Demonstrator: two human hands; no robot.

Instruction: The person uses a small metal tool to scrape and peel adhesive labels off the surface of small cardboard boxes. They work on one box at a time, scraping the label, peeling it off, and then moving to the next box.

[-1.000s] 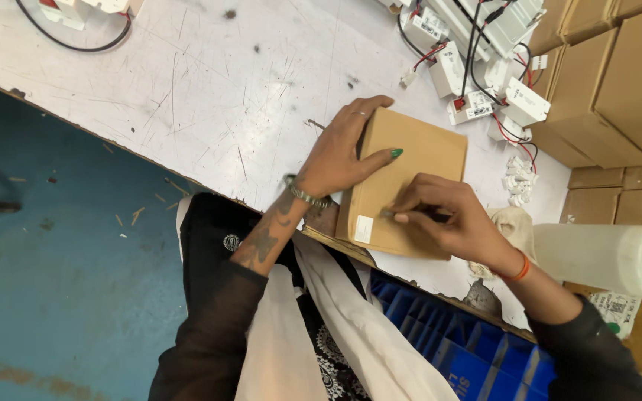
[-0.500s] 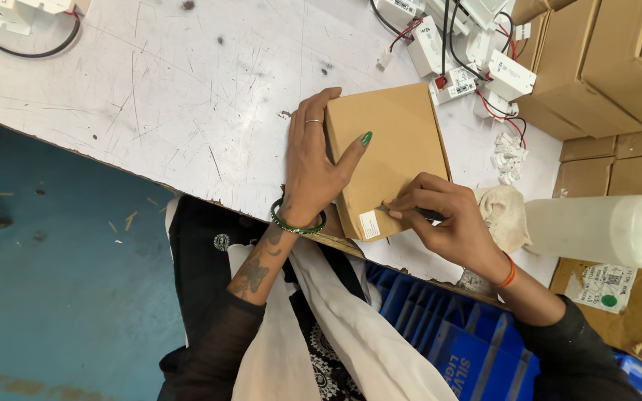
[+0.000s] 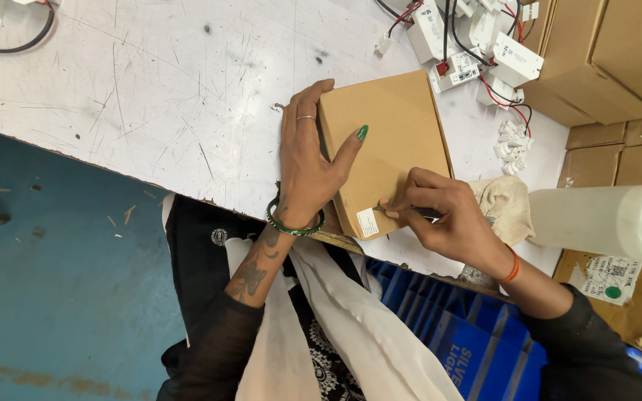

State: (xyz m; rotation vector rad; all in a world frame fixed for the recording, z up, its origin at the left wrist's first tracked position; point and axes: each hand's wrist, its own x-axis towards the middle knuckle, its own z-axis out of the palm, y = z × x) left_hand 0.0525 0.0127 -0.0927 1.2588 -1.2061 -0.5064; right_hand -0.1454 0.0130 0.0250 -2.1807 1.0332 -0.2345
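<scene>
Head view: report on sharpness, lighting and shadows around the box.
Head view: sharp, no motion blur; even, soft light; the flat brown cardboard box and left hand throw only faint shadows on the scratched white table; the right hand hides the dark pen-like tool.

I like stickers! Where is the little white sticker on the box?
The white sticker sits on the brown box, at its corner nearest the person, between the left hand and right hand.
</scene>
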